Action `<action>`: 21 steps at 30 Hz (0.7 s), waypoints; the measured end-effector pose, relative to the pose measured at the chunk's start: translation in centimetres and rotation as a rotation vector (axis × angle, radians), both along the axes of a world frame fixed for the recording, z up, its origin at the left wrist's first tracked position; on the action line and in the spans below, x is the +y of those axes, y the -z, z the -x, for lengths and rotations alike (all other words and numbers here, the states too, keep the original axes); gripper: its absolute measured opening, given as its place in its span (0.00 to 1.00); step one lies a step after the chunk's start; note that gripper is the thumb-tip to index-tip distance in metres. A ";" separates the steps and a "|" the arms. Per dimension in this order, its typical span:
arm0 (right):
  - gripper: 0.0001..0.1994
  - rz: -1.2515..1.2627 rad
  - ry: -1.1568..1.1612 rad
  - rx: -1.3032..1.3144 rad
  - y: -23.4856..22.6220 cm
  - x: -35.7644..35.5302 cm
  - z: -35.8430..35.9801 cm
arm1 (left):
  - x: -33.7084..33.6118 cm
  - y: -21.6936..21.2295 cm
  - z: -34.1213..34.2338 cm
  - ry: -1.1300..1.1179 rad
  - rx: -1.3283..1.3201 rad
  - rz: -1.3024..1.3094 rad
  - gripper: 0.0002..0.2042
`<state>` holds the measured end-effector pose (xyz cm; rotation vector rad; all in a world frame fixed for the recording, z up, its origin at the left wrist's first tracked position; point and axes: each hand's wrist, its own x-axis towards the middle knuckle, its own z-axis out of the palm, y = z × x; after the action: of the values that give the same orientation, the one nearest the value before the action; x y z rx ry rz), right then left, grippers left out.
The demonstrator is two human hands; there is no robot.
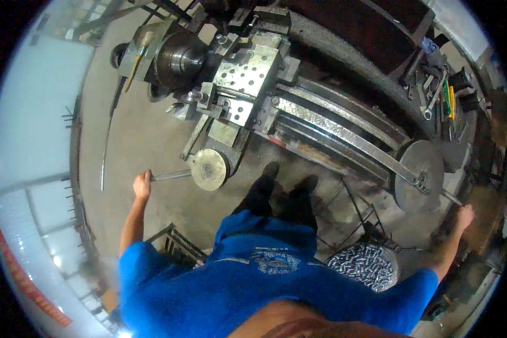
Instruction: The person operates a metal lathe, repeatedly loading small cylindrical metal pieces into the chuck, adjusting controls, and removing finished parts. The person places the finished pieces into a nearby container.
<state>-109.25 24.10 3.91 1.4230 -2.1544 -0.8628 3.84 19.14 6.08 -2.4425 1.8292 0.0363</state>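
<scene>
Left hand point(142, 185) grips a lever point(173, 175) extending rightward, right hand point(465, 216) a handle point(452, 197) extending leftward

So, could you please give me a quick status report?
Left hand gripping the handle of the pale round wheel. Right hand gripping the rod by the large disc. Machine ahead; nothing seen blocking either hand.

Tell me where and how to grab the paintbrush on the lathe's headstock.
Probably by the slim yellowish handle of the paintbrush, coming from your near side: its bristles point away from you, and the handle's end seems to overhang the headstock.
</scene>
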 end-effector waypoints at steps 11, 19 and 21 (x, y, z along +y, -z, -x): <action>0.08 0.283 0.181 -0.356 1.7 2.6 0.2 | 8.6 2.0 2.4 -0.128 0.050 0.073 0.21; 0.14 0.161 0.275 -0.271 3.3 6.7 1.8 | 9.7 2.4 1.7 -0.137 0.068 -0.041 0.19; 0.14 0.053 0.131 -0.114 3.5 8.9 0.8 | 9.7 2.5 2.6 -0.216 0.135 -0.031 0.19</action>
<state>-110.03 33.02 0.40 1.3467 -2.3602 -0.7804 1.27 28.79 3.58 -2.6636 1.5879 0.2482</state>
